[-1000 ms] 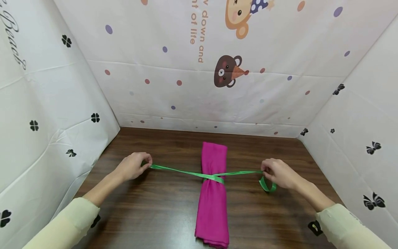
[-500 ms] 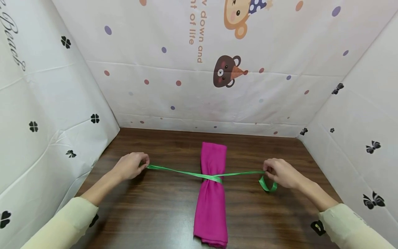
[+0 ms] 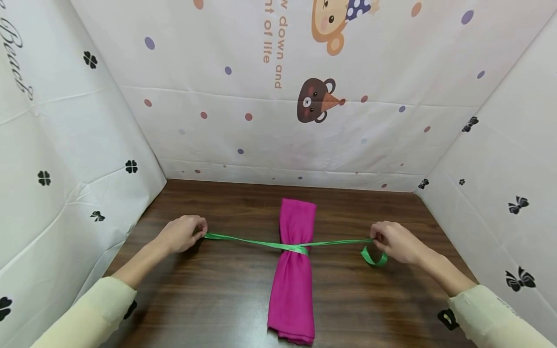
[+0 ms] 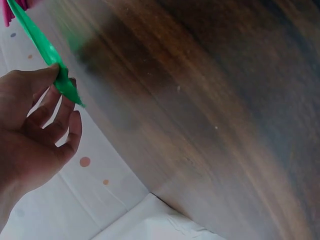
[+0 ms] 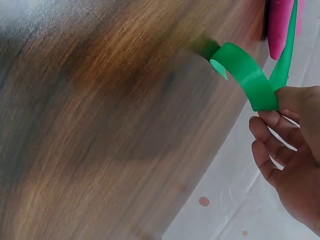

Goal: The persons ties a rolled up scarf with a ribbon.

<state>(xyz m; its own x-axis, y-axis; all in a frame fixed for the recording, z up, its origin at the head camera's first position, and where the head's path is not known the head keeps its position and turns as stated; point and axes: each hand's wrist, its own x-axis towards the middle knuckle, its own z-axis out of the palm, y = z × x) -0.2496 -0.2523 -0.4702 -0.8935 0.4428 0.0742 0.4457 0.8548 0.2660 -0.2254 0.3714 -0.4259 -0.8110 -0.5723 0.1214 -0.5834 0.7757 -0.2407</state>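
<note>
A rolled magenta cloth [image 3: 293, 270] lies lengthwise on the dark wooden table [image 3: 217, 299]. A green ribbon [image 3: 256, 241] is tied round its middle and stretches taut to both sides. My left hand [image 3: 184, 233] pinches the ribbon's left end [image 4: 57, 75]. On the other side my right hand [image 3: 393, 240] pinches the ribbon's right part [image 5: 280, 75], and its free tail [image 3: 373, 260] curls down toward the table. In the right wrist view that curled tail [image 5: 242, 75] hangs over the wood, with the cloth's end [image 5: 280, 27] at the top.
White printed sheets wall the table in: left [image 3: 65, 159], back [image 3: 283, 96] and right [image 3: 500, 159]. Bare wood lies in front of both hands and behind the cloth.
Both hands have drawn slightly outward, pulling the ribbon tighter. The cloth's waist has narrowed under the ribbon.
</note>
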